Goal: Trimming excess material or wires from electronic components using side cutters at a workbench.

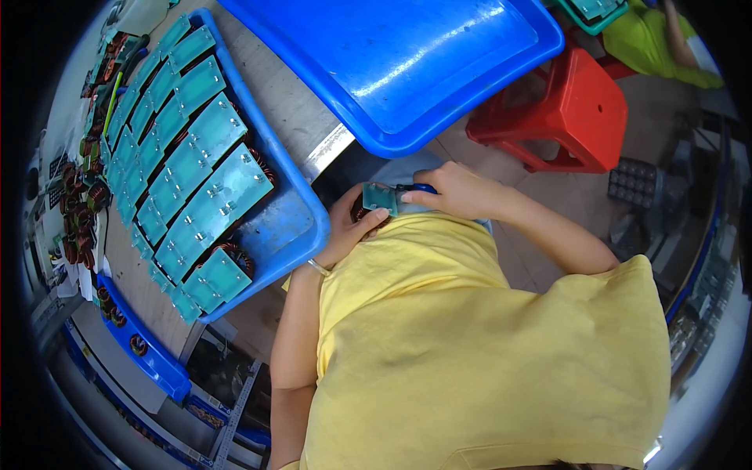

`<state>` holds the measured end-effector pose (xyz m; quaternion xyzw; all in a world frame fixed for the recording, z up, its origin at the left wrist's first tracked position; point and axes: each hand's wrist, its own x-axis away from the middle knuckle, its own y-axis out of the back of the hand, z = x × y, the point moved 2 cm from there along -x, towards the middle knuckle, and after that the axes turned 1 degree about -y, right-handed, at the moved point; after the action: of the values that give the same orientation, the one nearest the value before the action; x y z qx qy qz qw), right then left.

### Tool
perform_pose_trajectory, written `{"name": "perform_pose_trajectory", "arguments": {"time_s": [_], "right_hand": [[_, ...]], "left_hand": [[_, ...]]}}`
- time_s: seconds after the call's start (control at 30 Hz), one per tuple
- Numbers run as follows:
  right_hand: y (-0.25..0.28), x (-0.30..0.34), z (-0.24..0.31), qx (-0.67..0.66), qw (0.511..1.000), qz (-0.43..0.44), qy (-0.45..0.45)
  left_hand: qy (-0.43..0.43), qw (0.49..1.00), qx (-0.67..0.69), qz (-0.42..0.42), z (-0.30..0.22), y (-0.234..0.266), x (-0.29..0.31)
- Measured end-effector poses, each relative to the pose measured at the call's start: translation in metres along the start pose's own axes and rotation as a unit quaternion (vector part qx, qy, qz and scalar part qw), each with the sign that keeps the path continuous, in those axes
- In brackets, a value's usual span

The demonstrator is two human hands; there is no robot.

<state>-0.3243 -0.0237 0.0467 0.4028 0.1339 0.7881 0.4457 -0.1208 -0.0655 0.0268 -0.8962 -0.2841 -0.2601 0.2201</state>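
Over my lap, my left hand [345,228] grips a small green circuit board [380,199], its thumb on the near edge. Part of a dark copper-wound coil [359,210] shows beside the board, under the fingers. My right hand [456,190] is closed around blue-handled cutters [424,188]. Their dark tip reaches the board's right edge; whether it touches a pin cannot be made out. To my left, a blue tray [290,227] holds rows of similar green boards [227,192], pins up, with wound coils showing beneath some of them.
A second blue tray [392,129] juts past the table corner ahead. Beyond it stands a red stool [583,110], with another person in green [650,43] at the far right. Loose coils [78,219] pile up at far left, above a narrow blue bin [149,345].
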Motion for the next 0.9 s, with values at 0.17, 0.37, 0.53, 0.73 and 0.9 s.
{"name": "perform_pose_trajectory", "arguments": {"time_s": [0.17,0.37,0.53,0.73,0.9], "right_hand": [[0.004,0.003,0.010,0.032,0.995,-0.094,0.032],[0.003,0.005,0.014,0.041,0.990,-0.123,0.058],[0.000,0.007,0.015,0.045,0.988,-0.133,0.062],[0.000,0.009,0.016,0.056,0.986,-0.141,0.069],[0.001,0.007,0.017,0.054,0.989,-0.120,0.068]], "left_hand": [[-0.069,0.997,-0.015,-0.015,-0.002,-0.004,0.004],[-0.063,0.998,-0.011,0.001,-0.006,-0.005,0.005],[-0.072,0.997,-0.011,0.009,-0.007,-0.006,0.005],[-0.076,0.996,-0.036,0.009,-0.010,-0.007,0.007],[-0.076,0.994,-0.078,0.005,-0.006,-0.004,0.005]]}}
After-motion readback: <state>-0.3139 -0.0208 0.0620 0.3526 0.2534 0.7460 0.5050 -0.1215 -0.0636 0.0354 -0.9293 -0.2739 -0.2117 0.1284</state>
